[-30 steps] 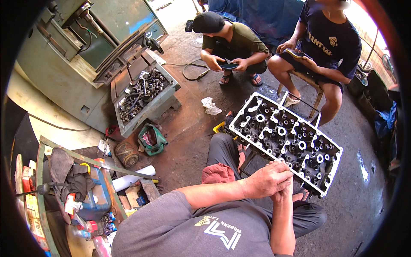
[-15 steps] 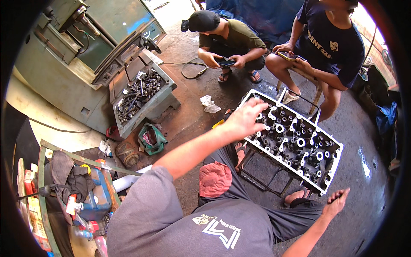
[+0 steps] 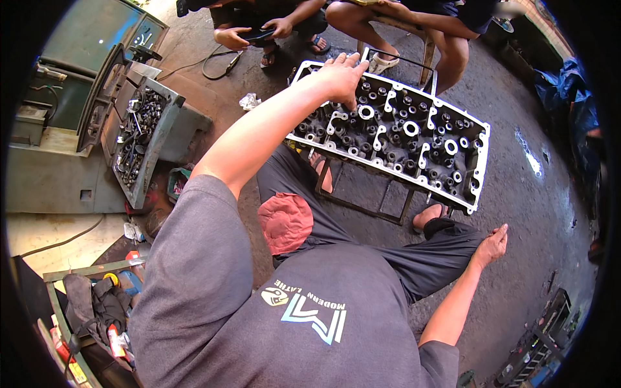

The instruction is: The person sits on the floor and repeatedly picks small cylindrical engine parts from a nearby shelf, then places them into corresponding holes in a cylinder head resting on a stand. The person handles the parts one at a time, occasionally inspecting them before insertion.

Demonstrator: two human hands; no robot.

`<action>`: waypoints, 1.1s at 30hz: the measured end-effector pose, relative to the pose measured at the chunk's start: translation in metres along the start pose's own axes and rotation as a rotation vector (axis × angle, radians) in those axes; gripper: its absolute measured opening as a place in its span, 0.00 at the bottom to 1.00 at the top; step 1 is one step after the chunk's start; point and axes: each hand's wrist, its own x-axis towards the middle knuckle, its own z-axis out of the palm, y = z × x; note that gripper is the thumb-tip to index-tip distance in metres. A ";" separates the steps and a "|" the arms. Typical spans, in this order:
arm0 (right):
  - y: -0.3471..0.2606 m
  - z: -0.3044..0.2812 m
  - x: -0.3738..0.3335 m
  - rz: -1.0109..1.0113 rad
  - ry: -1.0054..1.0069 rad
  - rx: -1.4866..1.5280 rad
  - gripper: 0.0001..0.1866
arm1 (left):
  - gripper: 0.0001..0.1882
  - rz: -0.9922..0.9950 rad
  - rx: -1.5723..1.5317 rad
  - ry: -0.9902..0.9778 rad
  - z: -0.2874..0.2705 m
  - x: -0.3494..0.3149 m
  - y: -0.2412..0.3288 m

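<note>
An engine cylinder head (image 3: 482,139) with a pale machined rim and dark valve wells lies in front of me on a low metal stand (image 3: 362,205). My left hand (image 3: 341,79), its fingers spread, reaches over the far rim towards the left end; whether it touches the metal I cannot tell. Several springs and round ports show in the wells. Beside my right knee, my right hand (image 3: 491,247) has its fingers curled together. It is apart from the cylinder head, and anything inside it is hidden.
A metal tray of loose valves and small parts (image 3: 139,126) stands at left by a green machine (image 3: 65,184). Two people sit or crouch beyond the cylinder head, one holding a phone (image 3: 260,35). A cluttered rack (image 3: 90,268) is at lower left, a blue tarp (image 3: 563,84) at right.
My view has shifted, so the scene sits further left and higher. My left hand has come to the cylinder head's far rim, and my right hand's fingers have curled in more.
</note>
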 end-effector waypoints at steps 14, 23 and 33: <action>0.020 0.004 0.010 -0.271 -0.034 -0.228 0.23 | 0.67 0.126 0.150 -0.091 0.032 0.022 0.011; 0.028 0.011 0.015 -0.024 -0.054 -0.186 0.32 | 0.71 0.021 0.046 -0.265 0.025 0.033 0.012; 0.030 0.011 0.018 0.028 -0.069 -0.277 0.32 | 0.77 0.082 -0.003 -0.274 0.022 0.032 0.002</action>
